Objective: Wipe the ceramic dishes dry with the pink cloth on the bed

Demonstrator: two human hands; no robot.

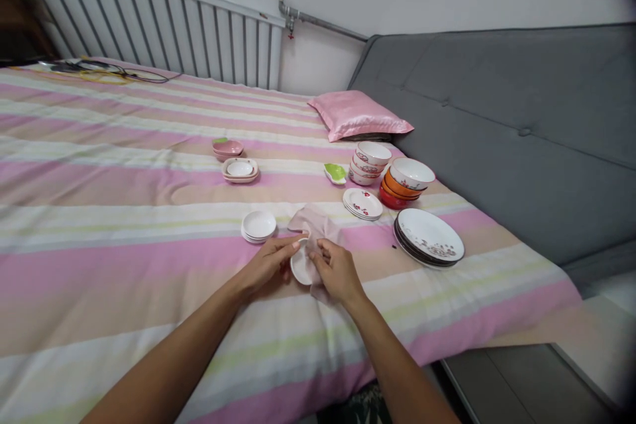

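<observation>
My left hand (271, 264) grips the rim of a small white dish (299, 267), held just above the striped bedspread (124, 225). A pale pink cloth (314, 222) is pinched in my right hand (338, 271) and pressed against the dish. The far end of the cloth trails onto the bed. To the left of the dish stands a short stack of small white dishes (258, 225).
To the right lie flowered plates (430, 237), a stack of small flowered saucers (362, 204), orange and red bowls (405, 184), flowered bowls (370, 162) and a green dish (336, 173). Pink dishes (240, 169) sit farther back. A pink pillow (358, 114) rests by the grey headboard (521, 132).
</observation>
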